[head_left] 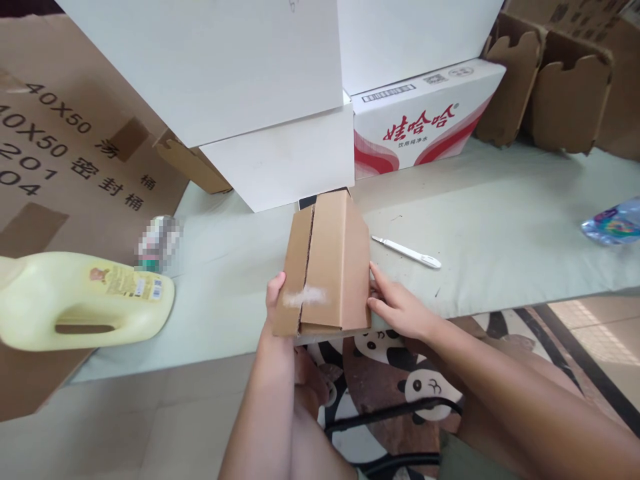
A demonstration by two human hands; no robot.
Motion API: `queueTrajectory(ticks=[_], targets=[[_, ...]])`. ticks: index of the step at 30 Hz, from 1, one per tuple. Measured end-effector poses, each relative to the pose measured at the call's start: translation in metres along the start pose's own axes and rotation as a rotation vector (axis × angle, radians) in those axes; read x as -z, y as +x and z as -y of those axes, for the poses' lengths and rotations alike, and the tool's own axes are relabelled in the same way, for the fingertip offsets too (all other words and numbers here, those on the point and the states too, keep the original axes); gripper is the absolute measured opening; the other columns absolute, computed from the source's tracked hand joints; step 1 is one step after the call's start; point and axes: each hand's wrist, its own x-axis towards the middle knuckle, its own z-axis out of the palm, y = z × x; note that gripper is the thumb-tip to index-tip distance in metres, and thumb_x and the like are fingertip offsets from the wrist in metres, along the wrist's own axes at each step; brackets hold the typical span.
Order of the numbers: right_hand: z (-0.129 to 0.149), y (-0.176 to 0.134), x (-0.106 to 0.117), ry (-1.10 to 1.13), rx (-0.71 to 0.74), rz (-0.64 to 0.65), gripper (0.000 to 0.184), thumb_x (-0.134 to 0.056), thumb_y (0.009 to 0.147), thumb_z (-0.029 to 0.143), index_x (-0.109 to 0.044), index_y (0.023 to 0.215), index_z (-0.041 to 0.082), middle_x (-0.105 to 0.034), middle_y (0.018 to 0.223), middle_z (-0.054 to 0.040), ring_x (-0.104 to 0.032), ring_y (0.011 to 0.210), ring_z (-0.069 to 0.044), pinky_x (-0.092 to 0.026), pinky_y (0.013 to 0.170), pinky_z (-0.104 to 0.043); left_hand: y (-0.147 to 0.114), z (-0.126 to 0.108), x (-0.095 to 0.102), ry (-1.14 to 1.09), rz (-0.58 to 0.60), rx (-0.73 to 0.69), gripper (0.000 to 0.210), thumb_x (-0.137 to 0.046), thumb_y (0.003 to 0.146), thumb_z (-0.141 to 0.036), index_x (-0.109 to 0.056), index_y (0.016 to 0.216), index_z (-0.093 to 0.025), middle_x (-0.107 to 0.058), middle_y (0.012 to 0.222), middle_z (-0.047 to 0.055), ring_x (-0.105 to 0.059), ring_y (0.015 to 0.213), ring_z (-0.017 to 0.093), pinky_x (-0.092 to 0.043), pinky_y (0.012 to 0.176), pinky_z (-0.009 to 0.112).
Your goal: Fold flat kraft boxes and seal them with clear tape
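Note:
A small brown cardboard box (327, 260) is tilted at the front edge of the covered table, its flaps meeting along a seam with a whitish scuffed patch across it. My left hand (274, 300) grips the box's left side, with most of its fingers hidden behind the box. On the other side, my right hand (397, 307) presses its fingers against the right face of the box. A white craft knife (407, 252) with a thin blade lies on the cloth just right of the box. Something dark and flat (307, 201) peeks out behind the box.
White cartons (280, 153) and a red-and-white water carton (425, 123) stand along the back. At left are a large brown carton (75, 153) and a yellow jug (85, 300) lying on its side. A clear plastic bottle (613, 223) lies at far right, below cardboard holders (565, 100).

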Motion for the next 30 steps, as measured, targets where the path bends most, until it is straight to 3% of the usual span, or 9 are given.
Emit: queueTrajectory(ticks=[2, 4, 8, 13, 18, 22, 27, 30], targets=[[0.002, 0.0, -0.002, -0.013, -0.088, 0.002, 0.084, -0.044, 0.087, 0.027, -0.01, 0.162, 0.013, -0.069, 0.125, -0.0147, -0.069, 0.095, -0.029, -0.049, 0.101, -0.057, -0.002, -0.003, -0.004, 0.032, 0.007, -0.169, 0.034, -0.07, 0.079, -0.031, -0.073, 0.112, -0.032, -0.075, 0.119, -0.002, -0.066, 0.119, 0.021, -0.056, 0.091, 0.029], [0.002, 0.0, -0.006, -0.038, -0.131, -0.056, 0.084, -0.044, 0.086, 0.028, -0.012, 0.161, 0.013, -0.059, 0.138, -0.0182, -0.067, 0.092, -0.028, -0.05, 0.099, -0.056, -0.004, -0.005, -0.007, 0.083, 0.008, -0.296, 0.036, -0.072, 0.078, -0.024, -0.073, 0.112, -0.035, -0.066, 0.137, -0.005, -0.054, 0.136, 0.019, -0.05, 0.101, 0.027], [0.001, -0.001, -0.012, -0.099, -0.087, -0.153, 0.077, -0.045, 0.087, 0.03, -0.021, 0.159, 0.022, -0.043, 0.15, -0.017, -0.063, 0.097, -0.026, -0.05, 0.099, -0.055, -0.008, -0.005, -0.007, 0.193, 0.04, -0.344, 0.017, -0.07, 0.078, -0.029, -0.078, 0.092, -0.025, -0.054, 0.151, 0.0, -0.039, 0.147, 0.025, -0.043, 0.111, 0.031], [0.001, 0.0, -0.009, -0.269, -0.042, -0.158, 0.073, -0.04, 0.089, 0.029, -0.024, 0.159, 0.015, -0.047, 0.146, -0.0206, -0.055, 0.122, -0.036, -0.046, 0.104, -0.059, -0.011, -0.006, -0.005, 0.228, 0.099, -0.319, 0.023, -0.075, 0.072, -0.033, -0.078, 0.093, -0.025, -0.048, 0.156, 0.001, -0.043, 0.144, 0.03, -0.043, 0.112, 0.035], [-0.011, 0.004, 0.007, -0.526, 0.0, -0.145, 0.063, -0.042, 0.089, 0.028, -0.043, 0.15, 0.015, -0.065, 0.127, -0.0177, -0.064, 0.109, -0.036, -0.051, 0.094, -0.057, -0.008, -0.008, -0.001, 0.431, 0.175, -0.355, 0.023, -0.076, 0.075, -0.036, -0.078, 0.094, -0.023, -0.043, 0.159, 0.004, -0.026, 0.153, 0.031, -0.03, 0.121, 0.04], [-0.027, 0.013, 0.025, -0.719, 0.084, -0.3, 0.045, -0.045, 0.089, 0.026, -0.064, 0.127, 0.013, -0.067, 0.127, -0.0171, -0.061, 0.119, -0.036, -0.048, 0.1, -0.056, -0.002, -0.002, 0.002, 0.495, 0.263, -0.397, 0.025, -0.072, 0.079, -0.04, -0.077, 0.098, -0.025, -0.039, 0.162, 0.005, -0.022, 0.155, 0.031, -0.025, 0.123, 0.047], [-0.037, 0.02, 0.048, -0.844, 0.067, -0.515, 0.041, -0.048, 0.087, 0.026, -0.066, 0.121, 0.011, -0.067, 0.122, -0.0196, -0.062, 0.112, -0.034, -0.049, 0.098, -0.051, 0.002, 0.0, 0.006, 0.507, 0.279, -0.43, 0.025, -0.068, 0.08, -0.041, -0.075, 0.099, -0.026, -0.039, 0.161, 0.004, -0.025, 0.154, 0.032, -0.025, 0.123, 0.05], [-0.039, 0.018, 0.056, -0.911, -0.066, -0.605, 0.047, -0.051, 0.088, 0.029, -0.061, 0.13, 0.011, -0.06, 0.135, -0.0224, -0.056, 0.122, -0.038, -0.046, 0.101, -0.055, 0.003, 0.0, 0.008, 0.5, 0.275, -0.421, 0.025, -0.067, 0.08, -0.041, -0.076, 0.1, -0.027, -0.04, 0.161, 0.002, -0.028, 0.152, 0.032, -0.025, 0.124, 0.049]])
